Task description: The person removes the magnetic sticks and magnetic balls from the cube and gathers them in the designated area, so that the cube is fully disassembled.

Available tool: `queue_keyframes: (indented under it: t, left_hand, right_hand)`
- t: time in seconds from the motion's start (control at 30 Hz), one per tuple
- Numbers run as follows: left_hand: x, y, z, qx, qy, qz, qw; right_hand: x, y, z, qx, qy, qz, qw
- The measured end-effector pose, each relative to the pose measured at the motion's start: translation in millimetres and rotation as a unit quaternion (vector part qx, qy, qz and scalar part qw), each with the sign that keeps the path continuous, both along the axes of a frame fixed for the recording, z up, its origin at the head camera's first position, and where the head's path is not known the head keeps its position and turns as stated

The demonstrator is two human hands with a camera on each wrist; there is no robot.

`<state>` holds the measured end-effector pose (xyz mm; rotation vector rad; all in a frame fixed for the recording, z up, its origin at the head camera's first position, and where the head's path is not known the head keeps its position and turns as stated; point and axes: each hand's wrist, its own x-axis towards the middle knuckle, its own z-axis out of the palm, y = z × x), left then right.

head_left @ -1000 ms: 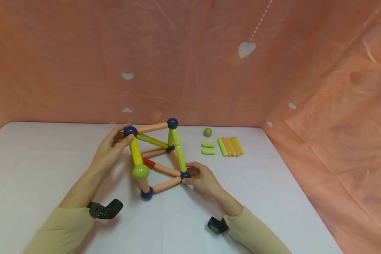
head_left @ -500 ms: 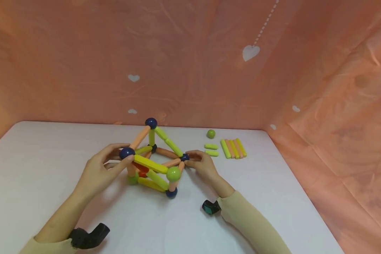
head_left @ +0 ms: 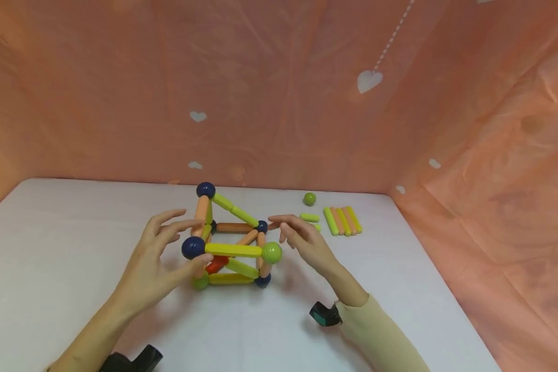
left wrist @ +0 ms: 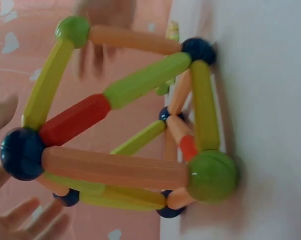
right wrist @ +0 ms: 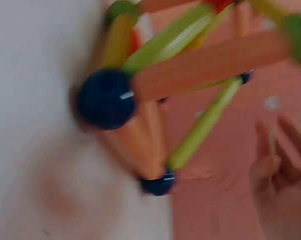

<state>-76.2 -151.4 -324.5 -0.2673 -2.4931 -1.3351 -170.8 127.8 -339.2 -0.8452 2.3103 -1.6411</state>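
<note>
A box-shaped frame of coloured sticks and balls stands on the table, with a yellow stick [head_left: 234, 250] along its top front edge. That stick joins a blue ball [head_left: 193, 248] at left to a green ball [head_left: 272, 252] at right. A red stick [left wrist: 76, 120] and a light green one form a diagonal across one side. My left hand [head_left: 155, 261] is around the top left blue ball, fingers spread and thumb near the yellow stick; the left wrist view shows a gap to the ball. My right hand [head_left: 309, 245] hovers right of the frame with loose fingers, holding nothing.
Behind my right hand lie a loose green ball [head_left: 309, 199] and short light green sticks [head_left: 309, 217], partly covered by the fingers. A row of several longer sticks [head_left: 342, 221] lies beside them. An orange cloth [head_left: 279, 103] hangs behind the white table [head_left: 242, 330].
The frame has been turned so its yellow stick faces me, the green ball swinging right. Both hands have let go of the blue balls they held; the right hand has drawn away slightly.
</note>
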Motion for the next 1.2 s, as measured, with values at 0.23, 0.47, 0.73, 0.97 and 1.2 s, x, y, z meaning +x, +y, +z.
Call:
queue_keyframes:
  t: [0.23,0.47,0.73,0.97,1.2]
  left_hand:
    - [-5.5,1.0,0.8,0.000,0.000,-0.060,0.9982]
    - [-4.9,12.7,0.7,0.014,0.013,-0.045,0.9988]
    - [-1.8,26.0,-3.0,0.015,0.036,-0.012,0.9992]
    - [-0.8,23.8,-5.2,0.021,0.041,-0.004,0.9989]
    - [-4.1,26.5,-9.0,0.031,0.050,0.002,0.9983]
  right_hand:
    - [27.3,-4,16.7,0.008,0.058,0.101,0.9932]
    - [25.6,-13,18.8,0.045,0.109,0.049,0.9918]
    - [22.9,-2,19.1,0.059,0.114,0.022,0.9915]
    - [22.0,-3,18.3,0.057,0.091,0.043,0.9933]
    - [20.6,-7,19.2,0.098,0.106,0.041,0.9887]
